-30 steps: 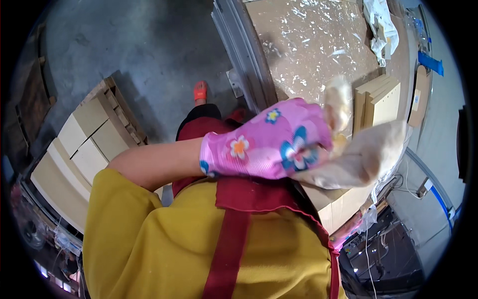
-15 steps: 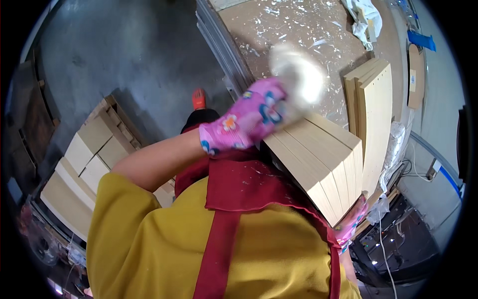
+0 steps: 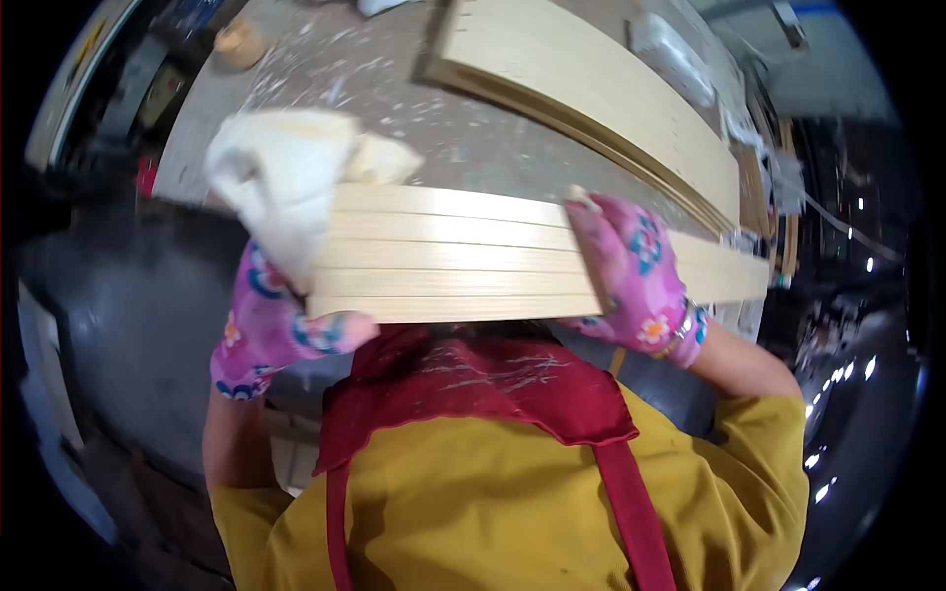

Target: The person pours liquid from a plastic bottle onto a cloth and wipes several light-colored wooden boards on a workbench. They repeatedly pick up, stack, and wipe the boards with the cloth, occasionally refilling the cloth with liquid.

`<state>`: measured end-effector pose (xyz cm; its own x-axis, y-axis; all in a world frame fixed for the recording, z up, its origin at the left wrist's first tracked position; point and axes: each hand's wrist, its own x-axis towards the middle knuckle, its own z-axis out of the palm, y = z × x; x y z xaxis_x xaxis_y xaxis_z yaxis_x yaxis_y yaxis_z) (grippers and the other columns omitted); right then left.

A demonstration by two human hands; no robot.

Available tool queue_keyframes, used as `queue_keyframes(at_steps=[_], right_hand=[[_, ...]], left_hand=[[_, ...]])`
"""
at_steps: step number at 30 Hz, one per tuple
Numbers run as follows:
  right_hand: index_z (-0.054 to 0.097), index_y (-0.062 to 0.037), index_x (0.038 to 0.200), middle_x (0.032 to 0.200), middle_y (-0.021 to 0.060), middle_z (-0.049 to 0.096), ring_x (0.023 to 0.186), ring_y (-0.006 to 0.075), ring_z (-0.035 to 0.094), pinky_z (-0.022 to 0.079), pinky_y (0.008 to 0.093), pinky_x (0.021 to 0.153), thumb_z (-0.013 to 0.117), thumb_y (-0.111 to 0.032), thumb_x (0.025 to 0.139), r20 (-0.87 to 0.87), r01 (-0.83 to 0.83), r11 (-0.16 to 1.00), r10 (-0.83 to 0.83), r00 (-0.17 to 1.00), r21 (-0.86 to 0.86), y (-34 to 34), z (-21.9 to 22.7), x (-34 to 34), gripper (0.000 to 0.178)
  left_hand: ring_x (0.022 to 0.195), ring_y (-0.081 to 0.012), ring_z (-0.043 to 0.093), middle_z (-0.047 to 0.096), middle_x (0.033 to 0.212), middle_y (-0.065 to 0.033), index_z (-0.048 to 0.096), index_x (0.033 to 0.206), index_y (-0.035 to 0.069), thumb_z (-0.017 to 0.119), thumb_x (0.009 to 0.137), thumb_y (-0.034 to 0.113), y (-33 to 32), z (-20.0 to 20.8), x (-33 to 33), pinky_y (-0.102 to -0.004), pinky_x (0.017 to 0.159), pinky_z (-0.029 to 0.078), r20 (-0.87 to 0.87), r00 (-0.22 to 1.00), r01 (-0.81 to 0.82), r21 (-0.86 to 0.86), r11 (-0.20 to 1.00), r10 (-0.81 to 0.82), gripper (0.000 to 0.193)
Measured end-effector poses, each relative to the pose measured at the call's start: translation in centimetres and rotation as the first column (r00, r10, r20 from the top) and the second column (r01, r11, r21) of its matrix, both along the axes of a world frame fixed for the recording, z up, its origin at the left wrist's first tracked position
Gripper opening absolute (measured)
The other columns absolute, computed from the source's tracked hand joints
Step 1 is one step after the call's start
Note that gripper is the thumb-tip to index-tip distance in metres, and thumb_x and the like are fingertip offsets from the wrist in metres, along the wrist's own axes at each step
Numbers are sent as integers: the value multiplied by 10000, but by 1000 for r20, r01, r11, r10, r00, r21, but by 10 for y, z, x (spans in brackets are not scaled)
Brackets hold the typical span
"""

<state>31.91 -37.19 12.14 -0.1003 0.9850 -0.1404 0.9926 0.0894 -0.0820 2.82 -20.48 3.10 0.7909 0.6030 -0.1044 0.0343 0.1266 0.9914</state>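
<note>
Left hand (image 3: 281,330) and right hand (image 3: 636,271) grip a stack of pale boards (image 3: 458,258) between them, one at each end. In the head view, the stack lies flat and sideways in front of the tummy. The left hand is at the near corner, with its thumb along the front edge. A white cloth (image 3: 286,163) is bunched up at that same end and rises above the left hand. The right hand presses on the other end, with its fingers up by the far corner. Both arms are bent. The left arm comes up from below, and the right arm sticks out to the side before it turns in. Both hands wear pink flower gloves.

Past the grip is a brown table (image 3: 394,94) with white specks and scratches on it. I cannot tell if the stack touches it. Beyond the right hand are more long boards (image 3: 591,94), with a clear plastic pack (image 3: 672,59) behind them. Far beyond the left hand is a small tan thing (image 3: 239,43) near the table's edge. Below the grip hangs a red apron (image 3: 483,384) over a yellow shirt (image 3: 473,502). Gray floor (image 3: 158,276) shows to the left.
</note>
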Motion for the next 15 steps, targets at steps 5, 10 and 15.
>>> queue_keyframes(at_steps=[5, 10, 15], right_hand=[[356, -43, 1405, 1291, 173, 489, 1191, 341, 480, 341, 482, 1024, 785, -412, 651, -61, 64, 994, -59, 996, 87, -37, 1, 39, 943], [315, -40, 1434, 1261, 177, 497, 1202, 346, 453, 276, 466, 1082, 882, -323, 500, 156, 353, 935, -351, 923, 12, -146, 12, 152, 1129], [340, -106, 1441, 1253, 171, 494, 1198, 354, 444, 299, 454, 1064, 840, -399, 539, 121, 298, 952, -304, 945, 67, -182, 3, 202, 1072]], left_hand=[[1054, -204, 578, 576, 1194, -129, 418, 1322, -46, 788, 682, 449, 5, -28, -18, -321, 897, 465, -49, 990, -109, 353, 929, 135, 890], [1158, -209, 521, 485, 1314, -125, 339, 1387, -12, 643, 713, 714, 0, -28, -11, -358, 963, 429, -8, 968, -231, 358, 905, 250, 1037], [1197, -238, 494, 481, 1331, -134, 371, 1374, 7, 417, 909, 613, -12, -27, 17, -375, 1020, 386, 200, 730, -670, 17, 743, 654, 765]])
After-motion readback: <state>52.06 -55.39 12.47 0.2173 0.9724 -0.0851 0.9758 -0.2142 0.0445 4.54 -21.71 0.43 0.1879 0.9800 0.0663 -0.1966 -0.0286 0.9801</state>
